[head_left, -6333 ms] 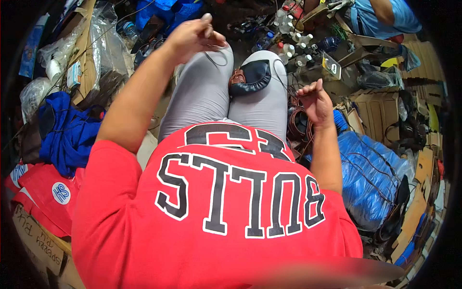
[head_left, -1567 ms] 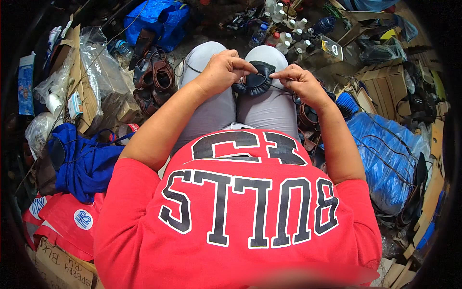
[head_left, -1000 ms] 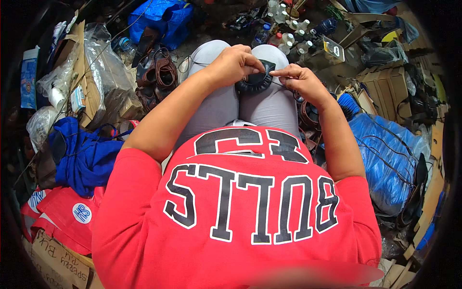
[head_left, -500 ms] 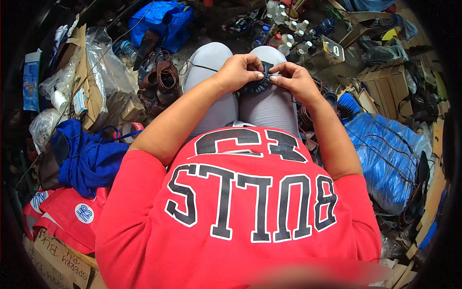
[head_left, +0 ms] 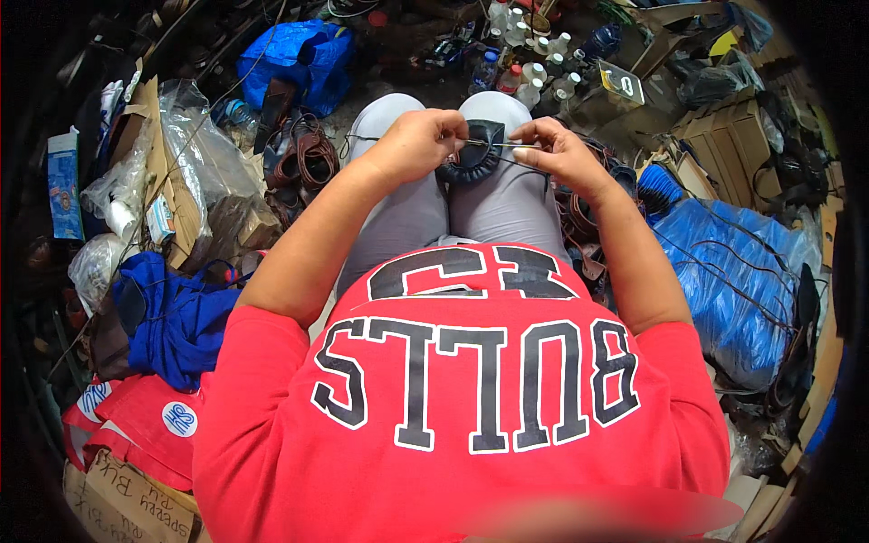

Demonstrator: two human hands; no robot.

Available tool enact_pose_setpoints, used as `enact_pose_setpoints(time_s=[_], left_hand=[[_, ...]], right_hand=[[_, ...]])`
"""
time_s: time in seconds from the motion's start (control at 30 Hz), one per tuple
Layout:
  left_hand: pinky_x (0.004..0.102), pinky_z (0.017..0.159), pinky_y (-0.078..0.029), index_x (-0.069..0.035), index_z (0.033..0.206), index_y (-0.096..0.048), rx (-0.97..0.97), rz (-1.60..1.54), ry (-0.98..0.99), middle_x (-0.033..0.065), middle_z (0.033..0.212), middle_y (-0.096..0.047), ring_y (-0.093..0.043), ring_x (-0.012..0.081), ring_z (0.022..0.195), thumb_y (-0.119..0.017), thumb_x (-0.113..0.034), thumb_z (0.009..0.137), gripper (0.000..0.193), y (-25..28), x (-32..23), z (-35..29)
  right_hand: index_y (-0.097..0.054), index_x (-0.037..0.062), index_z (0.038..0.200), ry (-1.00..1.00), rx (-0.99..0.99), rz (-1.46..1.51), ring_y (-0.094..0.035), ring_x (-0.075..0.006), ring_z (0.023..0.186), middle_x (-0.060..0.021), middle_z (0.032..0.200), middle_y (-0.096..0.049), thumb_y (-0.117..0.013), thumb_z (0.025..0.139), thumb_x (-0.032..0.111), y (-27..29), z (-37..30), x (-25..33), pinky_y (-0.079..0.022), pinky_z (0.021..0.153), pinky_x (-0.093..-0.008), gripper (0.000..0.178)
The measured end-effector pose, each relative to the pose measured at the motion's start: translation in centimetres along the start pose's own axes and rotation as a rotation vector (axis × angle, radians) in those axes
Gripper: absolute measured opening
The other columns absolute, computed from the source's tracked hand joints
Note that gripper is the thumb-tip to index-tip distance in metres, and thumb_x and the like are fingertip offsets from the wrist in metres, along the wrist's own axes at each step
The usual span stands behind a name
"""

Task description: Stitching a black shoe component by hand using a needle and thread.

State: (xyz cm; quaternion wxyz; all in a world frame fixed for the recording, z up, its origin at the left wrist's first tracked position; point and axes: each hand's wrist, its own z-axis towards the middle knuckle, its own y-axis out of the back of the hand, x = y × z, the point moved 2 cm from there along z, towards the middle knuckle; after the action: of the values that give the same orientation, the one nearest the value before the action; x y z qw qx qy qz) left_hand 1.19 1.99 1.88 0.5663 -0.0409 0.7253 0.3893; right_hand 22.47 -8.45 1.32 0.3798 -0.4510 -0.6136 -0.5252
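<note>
A black leather shoe piece (head_left: 486, 132) with a gathered, ridged edge rests over my right thigh, between my two hands. My left hand (head_left: 424, 143) is closed in a pinch at the left of the piece. Across the leather a thin thread (head_left: 501, 145) runs between the fingers of both hands; whether part of it is a needle I cannot tell. My right hand (head_left: 559, 156) pinches its right end between thumb and forefinger, just off the piece. Beyond my left wrist a dark cord (head_left: 360, 138) sticks out over my left knee.
Brown leather shoes (head_left: 308, 152) lie left of my knees, near a blue plastic bag (head_left: 297, 65). Several small bottles (head_left: 532, 80) stand ahead. At right are a cardboard box (head_left: 724, 149) and a large blue plastic-wrapped bundle (head_left: 724, 290). Blue cloth (head_left: 176, 317) lies at left.
My hands have drawn apart, the left moving leftward and the right slightly right. The thread now shows stretched between them, and more of the black shoe piece is visible.
</note>
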Motion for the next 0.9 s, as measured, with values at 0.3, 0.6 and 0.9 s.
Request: enact_pose_setpoints(time_s=[0.3,0.6,0.9], left_hand=[[0.0317,0.065,-0.047,-0.002,0.094,-0.061,0.162,0.232,-0.135,0.0126,0.077,-0.064,-0.062,0.0219,0.068,-0.057,-0.007,0.081,0.014,-0.1,-2.6,1.3],[0.0408,0.065,-0.047,-0.003,0.087,-0.06,0.131,0.429,-0.332,0.0168,0.076,-0.062,-0.06,0.0346,0.073,-0.057,-0.011,0.079,0.011,0.1,-2.4,1.5],[0.0415,0.072,-0.042,-0.008,0.081,-0.056,0.138,0.513,-0.437,0.0127,0.073,-0.058,-0.057,0.03,0.079,-0.057,-0.013,0.076,0.007,1.5,0.1,0.3]], right_hand=[[-0.063,-0.0006,0.083,0.119,-0.047,-0.055,-0.051,-0.0077,0.074,-0.0006,0.079,-0.055,-0.066,0.081,0.018,4.0,-2.6,4.0,-0.041,0.066,-0.0233,0.019],[-0.065,0.0124,0.089,0.108,-0.256,-0.633,-0.058,-0.0257,0.089,-0.0064,0.092,-0.06,-0.061,0.079,0.027,3.9,0.4,3.9,-0.041,0.082,-0.0421,0.018],[-0.059,0.0154,0.085,0.442,0.164,-1.1,-0.06,-0.0236,0.08,-0.0063,0.075,-0.062,-0.053,0.08,0.012,-1.7,1.2,5.7,-0.038,0.077,-0.0359,0.008]])
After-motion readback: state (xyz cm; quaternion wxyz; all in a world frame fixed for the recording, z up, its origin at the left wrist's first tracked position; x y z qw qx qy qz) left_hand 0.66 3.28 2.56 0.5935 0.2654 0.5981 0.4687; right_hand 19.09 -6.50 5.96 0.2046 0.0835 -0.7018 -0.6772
